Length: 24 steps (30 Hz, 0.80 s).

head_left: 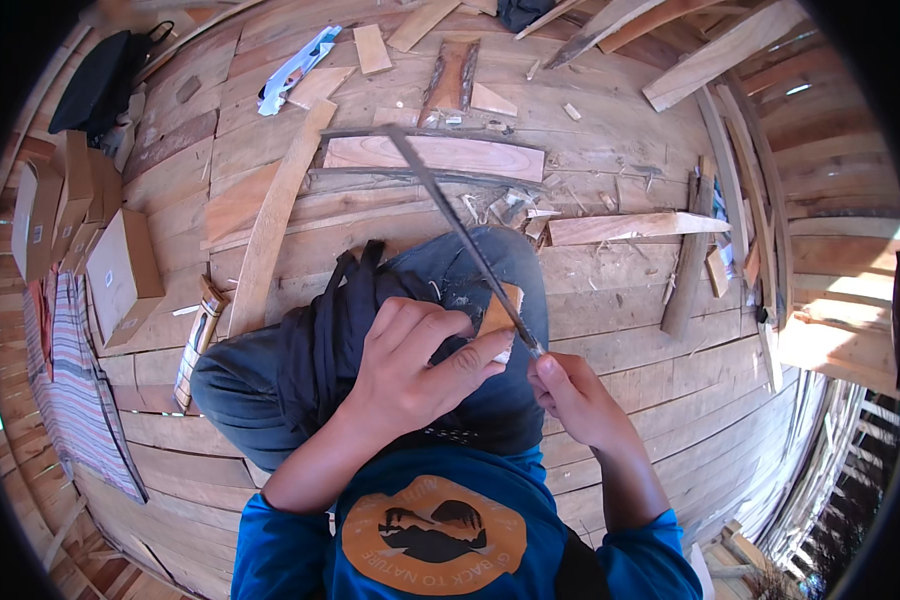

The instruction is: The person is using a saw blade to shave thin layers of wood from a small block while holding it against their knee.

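My left hand (418, 350) is closed on a small wooden block (499, 312) above my lap, thumb on the near side and fingers behind. In my right hand (565, 395) is the handle end of a machete (448, 212). Its long, dark, narrow-looking blade slants up and to the left, away from me. Beside the block, the lower blade crosses close to the wood; whether it touches cannot be made out. Most of the handle is hidden in my fist. Dark cloth (320, 335) lies over my bent leg, left of my left hand.
Planks and offcuts lie on the wooden floor, including a long board (282, 220) and a pinkish plank (435, 157). Shavings (510, 207) are scattered beyond my knees. Cardboard boxes (122, 275) and a striped cloth (80, 370) sit left. Timber (688, 250) lines the right.
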{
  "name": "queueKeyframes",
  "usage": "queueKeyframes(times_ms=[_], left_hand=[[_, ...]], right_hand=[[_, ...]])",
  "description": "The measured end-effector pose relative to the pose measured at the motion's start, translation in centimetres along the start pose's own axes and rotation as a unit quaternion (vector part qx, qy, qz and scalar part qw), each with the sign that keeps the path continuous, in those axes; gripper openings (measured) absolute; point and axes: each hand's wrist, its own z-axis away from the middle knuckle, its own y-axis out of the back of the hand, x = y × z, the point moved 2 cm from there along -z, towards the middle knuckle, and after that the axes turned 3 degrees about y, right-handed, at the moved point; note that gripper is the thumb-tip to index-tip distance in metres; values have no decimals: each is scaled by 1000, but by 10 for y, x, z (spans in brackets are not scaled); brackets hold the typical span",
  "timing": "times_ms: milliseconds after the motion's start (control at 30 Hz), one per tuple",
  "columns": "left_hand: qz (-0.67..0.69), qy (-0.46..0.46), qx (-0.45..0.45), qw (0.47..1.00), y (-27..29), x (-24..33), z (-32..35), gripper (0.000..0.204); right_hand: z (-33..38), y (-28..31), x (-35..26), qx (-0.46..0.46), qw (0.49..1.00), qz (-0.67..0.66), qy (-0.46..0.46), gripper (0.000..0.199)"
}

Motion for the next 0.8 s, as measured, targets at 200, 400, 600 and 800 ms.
queueKeyframes(times_ms=[200, 400, 600, 800], left_hand=[[320, 270, 67, 905, -22, -4, 25, 21], [540, 357, 66, 759, -48, -4, 37, 21], [540, 339, 66, 768, -54, -8, 45, 19], [552, 331, 52, 763, -55, -8, 47, 22]], right_hand=[[-3, 1, -12, 33, 993, 112, 28, 51], [2, -3, -10, 71, 991, 107, 24, 45], [3, 2, -10, 65, 985, 161, 12, 49], [-15, 21, 10, 111, 978, 174, -11, 52]])
